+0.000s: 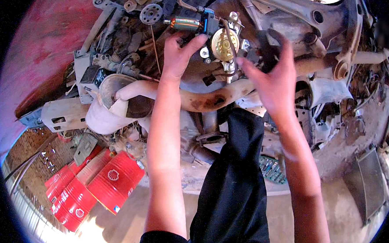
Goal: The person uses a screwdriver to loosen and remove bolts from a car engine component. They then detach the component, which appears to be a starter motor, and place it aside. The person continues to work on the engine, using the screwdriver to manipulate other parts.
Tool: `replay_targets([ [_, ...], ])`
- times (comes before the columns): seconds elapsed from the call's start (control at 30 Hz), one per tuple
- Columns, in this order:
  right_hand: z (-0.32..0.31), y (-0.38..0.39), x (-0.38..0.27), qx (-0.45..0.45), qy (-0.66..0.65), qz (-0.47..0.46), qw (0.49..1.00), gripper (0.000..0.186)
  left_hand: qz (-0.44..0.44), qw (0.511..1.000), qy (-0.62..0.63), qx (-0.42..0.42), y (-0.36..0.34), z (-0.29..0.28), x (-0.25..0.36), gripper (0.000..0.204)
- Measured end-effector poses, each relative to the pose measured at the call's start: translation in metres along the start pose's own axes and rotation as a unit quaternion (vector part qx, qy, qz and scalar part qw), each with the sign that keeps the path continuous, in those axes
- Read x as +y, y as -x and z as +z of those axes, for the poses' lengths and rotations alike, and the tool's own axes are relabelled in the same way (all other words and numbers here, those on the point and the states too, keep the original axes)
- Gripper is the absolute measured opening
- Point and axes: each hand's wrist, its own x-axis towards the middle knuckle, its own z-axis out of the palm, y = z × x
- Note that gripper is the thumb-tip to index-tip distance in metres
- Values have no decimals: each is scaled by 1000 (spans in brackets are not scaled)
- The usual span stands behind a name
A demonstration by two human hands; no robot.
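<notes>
Metalwork (191,100) surrounds the gold disc (225,45) between left hand (178,54) and right hand (273,79).

Gloss and rust
We are viewing a shiny metal disc (220,46), a rusty, apparently steel pipe (200,101), glossy drums (117,177).

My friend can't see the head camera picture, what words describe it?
A person's left hand is by a copper-wound armature, right hand by a gold-coloured disc. Around them are a curved, rusty pipe and dirty metal vehicle parts; red drums show at lower left.
</notes>
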Motion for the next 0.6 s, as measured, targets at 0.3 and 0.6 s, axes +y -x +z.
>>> replay_targets([
  [0.3,23,-12,-6,-8,133,2,991,56,49,988,-101,-108,6,6,9,62],
  [0.6,11,-32,8,-3,124,-49,991,54,105,954,-243,-140,10,14,10,76],
])
